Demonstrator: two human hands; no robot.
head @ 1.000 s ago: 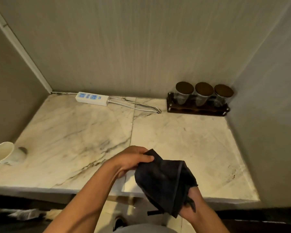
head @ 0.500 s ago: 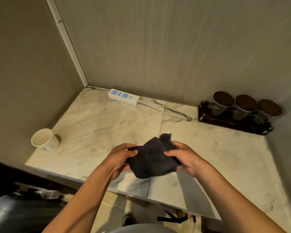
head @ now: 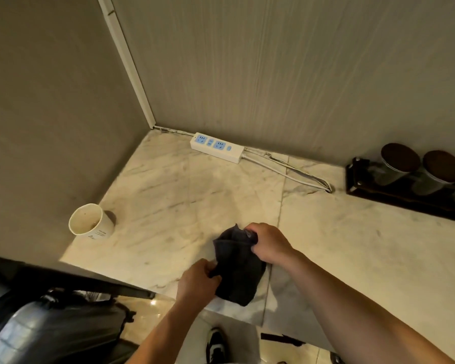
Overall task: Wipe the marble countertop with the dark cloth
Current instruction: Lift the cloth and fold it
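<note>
1. Cut off: the dark rack (head: 405, 198) at the countertop's far right corner runs out of the right border. Two jars (head: 394, 164) with brown lids show whole; a third is only a sliver at the border.
2. Hard to make out: the grey bulky object (head: 45, 329) on the floor below the countertop's near left corner is blurred; its kind cannot be told. A shoe (head: 216, 342) shows below the near edge.
3. Hidden: the fingertips of both hands are buried in folds of the dark cloth (head: 241, 269), and part of the cloth lies under the hands.
4. The dark cloth sits bunched at the near edge of the marble countertop (head: 184, 195), just left of the seam between the slabs. Its long axis runs from the near edge toward the far wall, its lower end overhanging the edge.
5. The left hand (head: 197, 283) is closed, pinching the cloth's near left side.
6. The right hand (head: 268, 244) is closed, gripping the cloth's far end.
7. A white paper cup (head: 91, 223) stands upright near the left edge, well apart from the cloth.
8. A white power strip (head: 216, 147) lies along the far edge, its cable (head: 286, 173) trailing right.
</note>
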